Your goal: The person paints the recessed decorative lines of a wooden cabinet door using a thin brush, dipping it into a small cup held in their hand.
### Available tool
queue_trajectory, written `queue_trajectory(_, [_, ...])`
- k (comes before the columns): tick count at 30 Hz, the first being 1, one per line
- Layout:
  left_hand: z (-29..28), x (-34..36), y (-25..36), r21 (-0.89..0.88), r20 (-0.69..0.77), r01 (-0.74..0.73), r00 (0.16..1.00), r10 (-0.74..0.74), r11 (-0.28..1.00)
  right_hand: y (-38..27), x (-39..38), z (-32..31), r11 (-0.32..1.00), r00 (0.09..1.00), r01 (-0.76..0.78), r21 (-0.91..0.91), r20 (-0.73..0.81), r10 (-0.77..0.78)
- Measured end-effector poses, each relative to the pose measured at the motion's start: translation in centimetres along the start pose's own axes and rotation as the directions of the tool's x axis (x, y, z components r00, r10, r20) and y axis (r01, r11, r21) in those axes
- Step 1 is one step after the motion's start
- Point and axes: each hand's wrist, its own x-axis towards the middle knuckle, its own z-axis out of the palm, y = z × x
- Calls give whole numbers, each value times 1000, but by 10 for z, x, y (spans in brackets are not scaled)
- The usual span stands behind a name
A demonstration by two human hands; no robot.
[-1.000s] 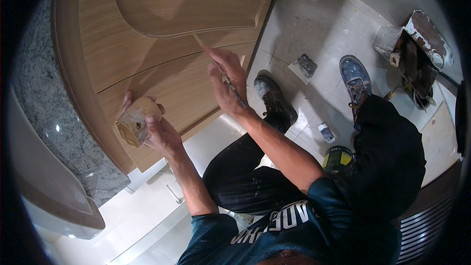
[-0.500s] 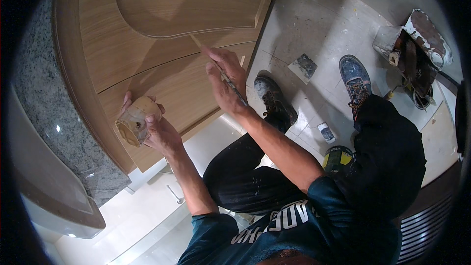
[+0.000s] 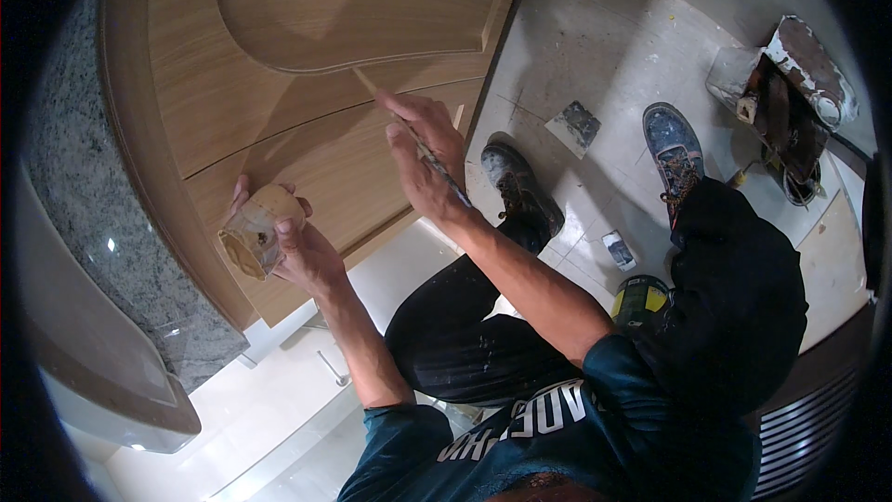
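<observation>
My right hand (image 3: 429,153) is closed on a slim paintbrush (image 3: 435,164) with a paint-smeared handle. Its tan tip meets the curved groove of a light wood cabinet door (image 3: 344,9). In front of the lower part of the cabinet, my left hand (image 3: 307,246) grips a see-through plastic cup (image 3: 251,232) tilted on its side. Tan paint coats the inside of the cup, and its mouth points to the lower left. Fingers wrap around the cup from both sides.
A speckled grey stone countertop (image 3: 74,158) runs along the left, with a white basin (image 3: 102,344) beside it. On the tiled floor lie a stained square piece (image 3: 574,128) and a small white-and-dark object (image 3: 618,249). A green-and-yellow can (image 3: 639,301) stands near my leg; paint-crusted containers (image 3: 790,98) sit at right.
The brush tip has slid slightly left along the groove, my right hand moving with it. My left hand and the cup have stayed in place.
</observation>
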Motion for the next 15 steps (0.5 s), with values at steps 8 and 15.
queue_trajectory(8, [2,0,0,-16,9,0,1000,0,1000,6,9,-7,999,1000,-11,-52,-14,10])
queue_trajectory(15, [-3,-1,2,-23,3,-3,1000,3,1000,-9,6,2,1000,999,-11,9,43,11])
